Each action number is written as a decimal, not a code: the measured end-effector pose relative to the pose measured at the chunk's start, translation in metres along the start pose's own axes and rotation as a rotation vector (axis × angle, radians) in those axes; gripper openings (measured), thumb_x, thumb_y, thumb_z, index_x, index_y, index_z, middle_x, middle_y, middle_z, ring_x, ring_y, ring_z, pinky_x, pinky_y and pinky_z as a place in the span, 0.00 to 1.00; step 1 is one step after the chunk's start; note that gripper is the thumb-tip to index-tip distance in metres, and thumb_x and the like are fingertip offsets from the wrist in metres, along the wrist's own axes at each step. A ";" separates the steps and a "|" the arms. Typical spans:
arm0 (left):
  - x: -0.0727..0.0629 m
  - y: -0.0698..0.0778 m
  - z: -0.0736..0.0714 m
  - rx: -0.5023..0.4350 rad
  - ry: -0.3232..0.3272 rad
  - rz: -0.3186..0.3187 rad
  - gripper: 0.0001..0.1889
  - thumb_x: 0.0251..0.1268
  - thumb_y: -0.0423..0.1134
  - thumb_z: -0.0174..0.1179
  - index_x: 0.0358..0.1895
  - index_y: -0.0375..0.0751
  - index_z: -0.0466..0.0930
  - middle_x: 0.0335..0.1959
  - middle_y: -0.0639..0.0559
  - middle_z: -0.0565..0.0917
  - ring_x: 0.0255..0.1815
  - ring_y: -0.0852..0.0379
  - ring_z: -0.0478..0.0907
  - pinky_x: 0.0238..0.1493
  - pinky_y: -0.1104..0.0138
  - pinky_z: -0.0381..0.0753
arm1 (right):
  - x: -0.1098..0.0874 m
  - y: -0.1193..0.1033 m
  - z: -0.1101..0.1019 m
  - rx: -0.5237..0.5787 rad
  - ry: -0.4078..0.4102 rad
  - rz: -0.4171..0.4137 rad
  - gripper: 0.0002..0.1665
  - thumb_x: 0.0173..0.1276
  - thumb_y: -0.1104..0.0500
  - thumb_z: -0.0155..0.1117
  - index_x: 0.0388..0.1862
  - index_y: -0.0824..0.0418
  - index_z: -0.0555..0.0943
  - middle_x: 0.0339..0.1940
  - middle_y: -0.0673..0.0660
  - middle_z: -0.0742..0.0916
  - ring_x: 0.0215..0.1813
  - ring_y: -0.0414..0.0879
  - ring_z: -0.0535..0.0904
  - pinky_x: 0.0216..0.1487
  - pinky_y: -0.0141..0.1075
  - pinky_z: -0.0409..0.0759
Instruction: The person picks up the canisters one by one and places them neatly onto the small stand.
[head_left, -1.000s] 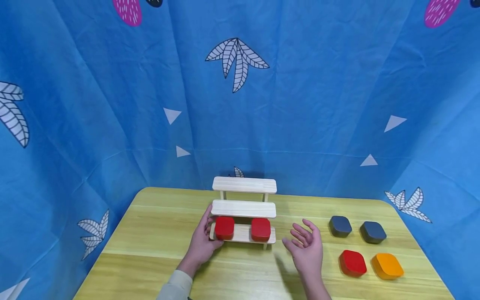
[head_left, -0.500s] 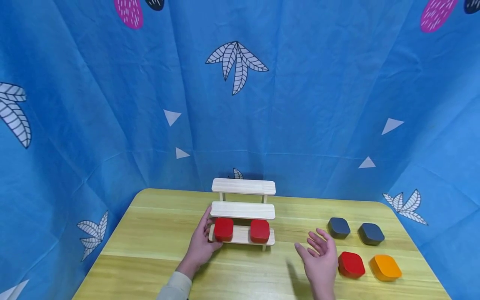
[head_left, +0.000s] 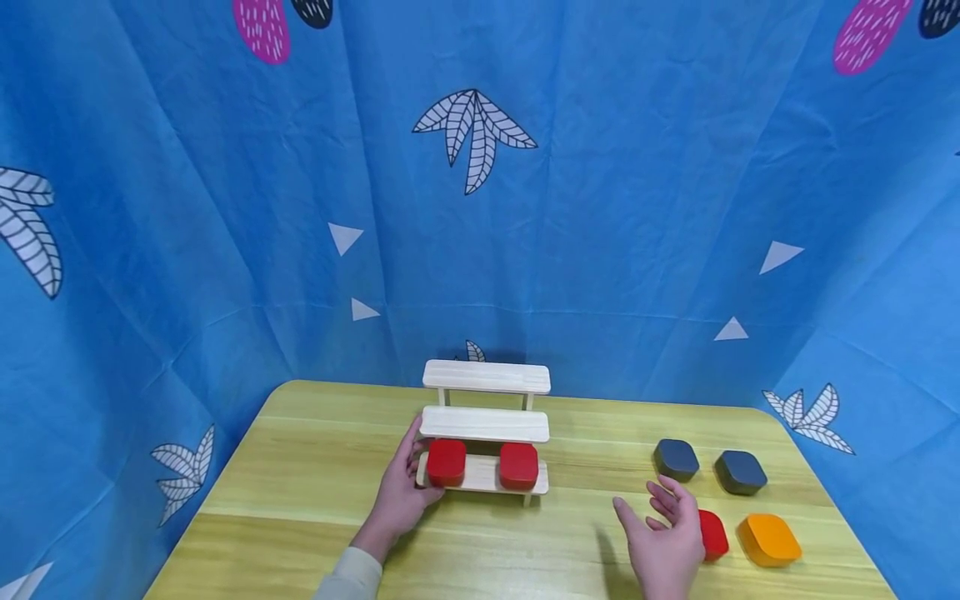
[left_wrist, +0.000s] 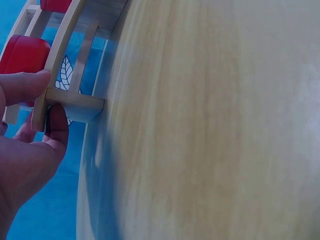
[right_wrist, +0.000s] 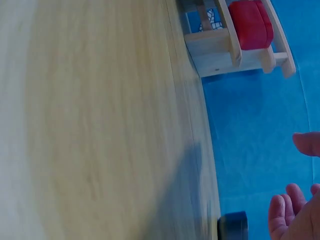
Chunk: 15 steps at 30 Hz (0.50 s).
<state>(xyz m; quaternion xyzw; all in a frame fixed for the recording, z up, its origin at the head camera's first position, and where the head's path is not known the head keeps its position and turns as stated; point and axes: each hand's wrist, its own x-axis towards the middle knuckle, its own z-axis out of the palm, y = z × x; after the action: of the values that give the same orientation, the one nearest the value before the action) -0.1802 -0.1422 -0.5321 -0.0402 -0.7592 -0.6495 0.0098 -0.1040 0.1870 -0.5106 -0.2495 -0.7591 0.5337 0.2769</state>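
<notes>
A small three-step wooden rack (head_left: 486,424) stands near the back of the table, with two red rounded-square blocks on its lowest step: a left red block (head_left: 447,462) and a right red block (head_left: 519,466). My left hand (head_left: 401,498) grips the left end of that lowest step, thumb on the front and fingers curled beneath, as the left wrist view shows. Over the table at the right, my right hand (head_left: 666,537) is held with fingers loosely bent and nothing in them. It partly covers a third red block (head_left: 712,535).
Right of the right hand lies an orange block (head_left: 769,540). Two dark grey blocks, one nearer the rack (head_left: 677,460) and one farther right (head_left: 740,472), sit behind it. A blue patterned cloth (head_left: 600,208) hangs around the wooden table (head_left: 300,467).
My right hand has moved right and toward me, from beside the rack to the third red block, now partly covering it. The left hand keeps its grip on the rack.
</notes>
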 end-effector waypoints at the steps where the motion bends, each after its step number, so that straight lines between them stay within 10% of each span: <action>1: 0.000 0.000 0.000 -0.007 -0.003 0.003 0.62 0.46 0.11 0.65 0.81 0.60 0.47 0.68 0.44 0.69 0.63 0.43 0.68 0.56 0.57 0.79 | 0.001 0.001 -0.001 -0.004 0.008 -0.001 0.40 0.51 0.63 0.82 0.63 0.62 0.74 0.53 0.61 0.85 0.51 0.51 0.76 0.36 0.18 0.71; 15: -0.001 -0.002 0.000 -0.026 -0.006 0.001 0.63 0.45 0.11 0.65 0.81 0.62 0.48 0.68 0.45 0.68 0.59 0.44 0.70 0.51 0.60 0.81 | 0.009 0.013 -0.018 -0.032 0.094 0.010 0.39 0.51 0.66 0.81 0.62 0.65 0.75 0.53 0.63 0.85 0.49 0.52 0.76 0.39 0.17 0.71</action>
<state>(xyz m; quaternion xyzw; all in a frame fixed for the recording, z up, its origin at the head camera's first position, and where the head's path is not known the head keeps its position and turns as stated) -0.1797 -0.1427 -0.5341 -0.0425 -0.7507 -0.6593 0.0074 -0.0972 0.2088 -0.5163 -0.2826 -0.7524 0.5106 0.3053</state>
